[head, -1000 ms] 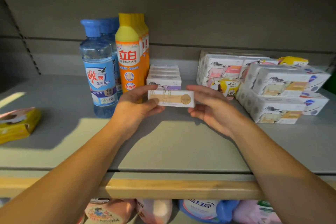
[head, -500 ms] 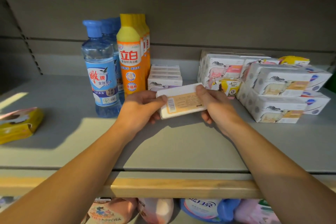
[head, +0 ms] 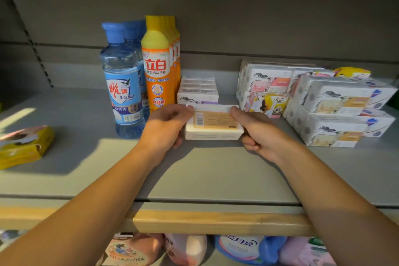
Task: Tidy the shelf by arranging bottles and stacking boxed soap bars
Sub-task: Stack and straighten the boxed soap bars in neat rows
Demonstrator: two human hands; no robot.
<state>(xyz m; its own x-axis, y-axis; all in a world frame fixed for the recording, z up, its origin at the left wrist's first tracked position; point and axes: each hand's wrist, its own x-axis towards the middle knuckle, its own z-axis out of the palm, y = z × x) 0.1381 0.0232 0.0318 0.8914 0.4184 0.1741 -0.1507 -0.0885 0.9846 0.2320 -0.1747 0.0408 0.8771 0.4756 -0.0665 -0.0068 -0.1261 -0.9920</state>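
A white soap box (head: 213, 122) with a tan label and barcode facing up lies flat at the shelf's middle. My left hand (head: 165, 128) grips its left end and my right hand (head: 258, 130) grips its right end. Directly behind it stands a row of matching white soap boxes (head: 197, 90). Left of that row stand blue bottles (head: 123, 80) and orange-yellow bottles (head: 159, 65), each lined up front to back. At the right, larger white soap boxes (head: 332, 110) are piled in loose stacks.
A yellow packet (head: 23, 147) lies at the shelf's left edge. The grey shelf (head: 205, 175) has a wooden front lip (head: 216, 222). Pouches and bottles (head: 237, 248) fill the shelf below.
Both hands turned the soap box from its narrow side facing me to its labelled back facing up, then levelled it and lowered it toward the shelf in front of the row.
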